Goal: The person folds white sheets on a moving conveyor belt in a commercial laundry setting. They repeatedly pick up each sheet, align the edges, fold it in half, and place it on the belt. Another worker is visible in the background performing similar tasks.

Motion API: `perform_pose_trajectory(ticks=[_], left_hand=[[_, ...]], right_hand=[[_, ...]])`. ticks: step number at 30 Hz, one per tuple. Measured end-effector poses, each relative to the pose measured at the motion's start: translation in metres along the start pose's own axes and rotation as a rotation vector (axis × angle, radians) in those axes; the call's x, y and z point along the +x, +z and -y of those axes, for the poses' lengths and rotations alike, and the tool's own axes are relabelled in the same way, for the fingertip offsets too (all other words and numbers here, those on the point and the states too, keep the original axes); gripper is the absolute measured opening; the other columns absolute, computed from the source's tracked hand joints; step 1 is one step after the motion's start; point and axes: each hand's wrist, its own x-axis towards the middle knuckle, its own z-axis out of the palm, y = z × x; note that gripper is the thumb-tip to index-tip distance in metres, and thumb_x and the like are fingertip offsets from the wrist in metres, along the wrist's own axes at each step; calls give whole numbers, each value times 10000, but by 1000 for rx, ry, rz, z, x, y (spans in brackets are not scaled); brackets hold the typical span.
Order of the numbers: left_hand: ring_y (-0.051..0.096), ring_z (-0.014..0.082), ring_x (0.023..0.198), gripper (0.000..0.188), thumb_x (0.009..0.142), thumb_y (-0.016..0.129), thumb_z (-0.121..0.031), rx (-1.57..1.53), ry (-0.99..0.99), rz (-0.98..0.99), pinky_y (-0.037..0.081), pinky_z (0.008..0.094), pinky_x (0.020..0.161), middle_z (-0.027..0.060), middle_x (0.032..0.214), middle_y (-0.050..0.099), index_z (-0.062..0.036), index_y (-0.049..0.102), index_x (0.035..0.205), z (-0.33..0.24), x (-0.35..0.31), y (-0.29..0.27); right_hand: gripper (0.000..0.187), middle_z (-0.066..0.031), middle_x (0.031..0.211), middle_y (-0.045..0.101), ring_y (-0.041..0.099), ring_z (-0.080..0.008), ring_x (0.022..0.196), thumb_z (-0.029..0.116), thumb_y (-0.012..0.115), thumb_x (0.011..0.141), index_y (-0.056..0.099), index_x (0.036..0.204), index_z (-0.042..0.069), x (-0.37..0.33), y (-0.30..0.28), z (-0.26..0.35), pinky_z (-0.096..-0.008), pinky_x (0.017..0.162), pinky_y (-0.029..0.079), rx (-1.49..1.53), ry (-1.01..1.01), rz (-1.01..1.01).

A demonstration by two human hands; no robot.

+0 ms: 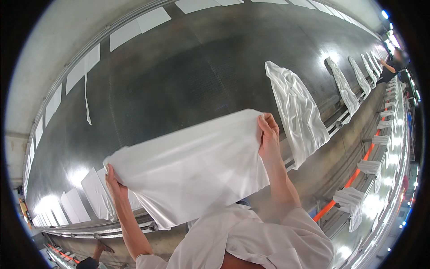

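A white cloth panel is stretched between my two hands above the near edge of a long dark table. My left hand pinches its left upper corner, and my right hand grips the right upper corner. Its upper edge is taut and slants up to the right, while the lower part hangs in soft folds in front of me. To the right of my right hand a crumpled white cloth lies over the table's edge.
More rumpled cloths lie along the table to the right, and flat white pieces to the left. White panels line the far edge. A rack with an orange bar holds draped cloths at right. Another person works at far right; someone's arm shows lower left.
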Motion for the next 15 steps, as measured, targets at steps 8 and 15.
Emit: perform_pose_trajectory(ticks=[8, 15], left_hand=[[646, 271, 1159, 514, 1015, 652, -323, 12, -67, -16, 551, 412, 992, 147, 1288, 648, 39, 544, 1363, 63, 55, -23], [641, 284, 1178, 536, 1006, 654, -289, 133, -218, -8, 564, 428, 975, 185, 1314, 631, 67, 521, 1383, 91, 41, -50]], right_hand=[[128, 90, 810, 564, 479, -12, 712, 206, 690, 1011, 614, 959, 116, 12, -24, -40, -195, 652, 403, -80, -45, -43], [192, 82, 796, 553, 444, 3, 685, 263, 734, 978, 634, 963, 100, -18, -69, -86, -192, 601, 355, -204, 205, -225]])
